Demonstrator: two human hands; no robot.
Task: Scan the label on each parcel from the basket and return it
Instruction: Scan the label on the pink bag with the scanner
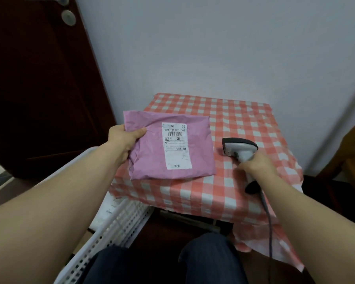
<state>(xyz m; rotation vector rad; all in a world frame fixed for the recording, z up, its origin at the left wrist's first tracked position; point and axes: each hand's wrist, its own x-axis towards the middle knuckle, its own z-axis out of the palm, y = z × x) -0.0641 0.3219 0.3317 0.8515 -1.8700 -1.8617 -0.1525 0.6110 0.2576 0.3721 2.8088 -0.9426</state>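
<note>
The left hand [125, 138] pinches the pink mailer [170, 146] label-up [176, 145]; at its three o'clock, the right hand [256, 165] grips the barcode scanner [240, 149], nose turned labelward.

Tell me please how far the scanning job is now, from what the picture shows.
Done: the pink parcel is out of the white basket, label facing up, held at its edge by the left hand over the checked table. In hand: the right hand grips the scanner. Left: scanning this label, returning the parcel, and any others; how many cannot be told.
</note>
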